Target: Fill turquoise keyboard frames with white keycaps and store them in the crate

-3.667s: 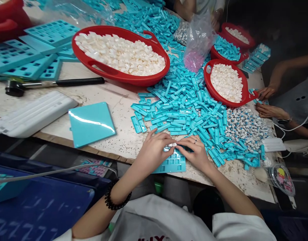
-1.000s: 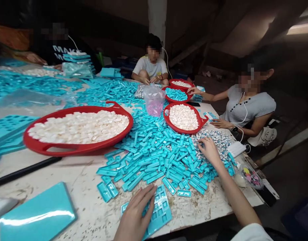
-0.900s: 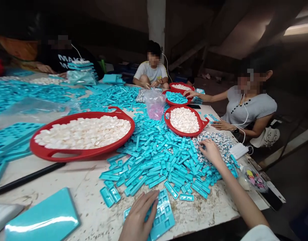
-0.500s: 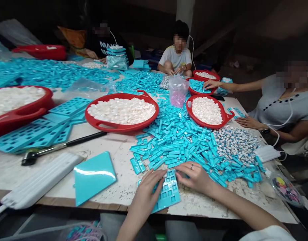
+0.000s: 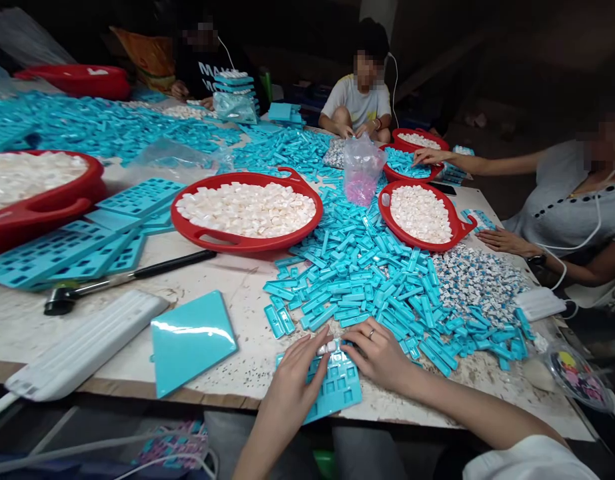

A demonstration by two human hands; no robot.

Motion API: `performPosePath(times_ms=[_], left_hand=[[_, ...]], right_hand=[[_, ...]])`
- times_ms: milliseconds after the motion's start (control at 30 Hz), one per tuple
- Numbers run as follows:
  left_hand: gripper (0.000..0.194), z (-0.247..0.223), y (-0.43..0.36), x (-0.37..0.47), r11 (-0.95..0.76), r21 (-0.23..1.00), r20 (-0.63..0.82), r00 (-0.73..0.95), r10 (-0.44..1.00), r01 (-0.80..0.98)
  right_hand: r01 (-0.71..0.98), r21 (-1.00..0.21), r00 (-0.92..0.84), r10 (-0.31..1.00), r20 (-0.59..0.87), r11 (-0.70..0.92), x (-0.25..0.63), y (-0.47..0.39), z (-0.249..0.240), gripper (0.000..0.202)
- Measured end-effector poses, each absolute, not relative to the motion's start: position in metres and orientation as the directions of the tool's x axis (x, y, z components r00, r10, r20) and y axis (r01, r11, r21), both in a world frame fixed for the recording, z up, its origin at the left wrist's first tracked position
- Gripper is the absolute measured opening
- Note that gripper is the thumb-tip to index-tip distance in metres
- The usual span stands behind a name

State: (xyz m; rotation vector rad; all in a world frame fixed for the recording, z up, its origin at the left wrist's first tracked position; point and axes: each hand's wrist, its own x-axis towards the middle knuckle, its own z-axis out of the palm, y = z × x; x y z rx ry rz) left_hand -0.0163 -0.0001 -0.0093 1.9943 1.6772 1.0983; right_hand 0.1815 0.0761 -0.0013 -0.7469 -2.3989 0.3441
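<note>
A blue tray with square recesses [image 5: 340,390] lies at the table's front edge, between my hands. Small white pieces [image 5: 329,347] sit at its upper end. My left hand [image 5: 300,373] rests over the tray's left side, with thumb and index finger at the white pieces. My right hand [image 5: 375,350], with a ring on one finger, has its fingertips pressed together at the tray's upper right corner; whatever they pinch is too small to make out. A heap of blue strips [image 5: 357,287] lies just beyond both hands.
Red baskets of white pieces [image 5: 247,210] stand behind the heap. A blue panel [image 5: 192,343], a white power strip [image 5: 87,347] and a black-handled tool [image 5: 137,273] lie at left. A co-worker's hand [image 5: 507,241] rests at right; other people sit behind.
The view has shifted slightly. White pieces now show at the tray's upper end between my fingertips. The co-worker's hand at the far basket has moved a little.
</note>
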Motion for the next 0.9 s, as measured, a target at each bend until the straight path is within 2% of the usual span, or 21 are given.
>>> performPosePath(times_ms=[233,333,400,500,600,667,800,900], left_hand=[[0.033,0.013,-0.005,-0.014,-0.141,0.747,0.217,-0.037,0.976,0.650],[0.033,0.026,0.001,-0.021,-0.101,0.762,0.203,-0.087,0.975,0.640],[0.034,0.031,0.012,-0.029,-0.098,0.733,0.219,-0.098,0.971,0.673],[0.034,0.028,0.036,-0.041,-0.164,0.641,0.247,0.001,0.969,0.750],[0.033,0.018,0.057,-0.049,-0.248,0.536,0.262,0.120,0.958,0.807],[0.032,0.013,0.065,-0.050,-0.264,0.505,0.279,0.134,0.951,0.822],[0.030,0.010,0.067,-0.050,-0.248,0.542,0.288,0.100,0.953,0.803],[0.031,0.011,0.067,-0.052,-0.244,0.546,0.298,0.086,0.951,0.801]], right_hand=[[0.443,-0.321,-0.706,0.546,0.451,0.837,0.183,0.075,-0.007,0.014],[0.468,-0.283,-0.714,0.547,0.437,0.837,0.181,0.075,-0.008,0.013],[0.479,-0.246,-0.725,0.538,0.431,0.843,0.180,0.074,-0.008,0.012],[0.494,-0.204,-0.728,0.530,0.436,0.845,0.180,0.073,-0.007,0.012],[0.481,-0.230,-0.714,0.530,0.457,0.846,0.180,0.074,-0.008,0.014],[0.447,-0.266,-0.707,0.519,0.480,0.854,0.180,0.075,-0.010,0.015],[0.376,-0.322,-0.694,0.494,0.524,0.869,0.182,0.078,-0.012,0.018],[0.383,-0.376,-0.679,0.533,0.505,0.844,0.182,0.078,-0.011,0.016]])
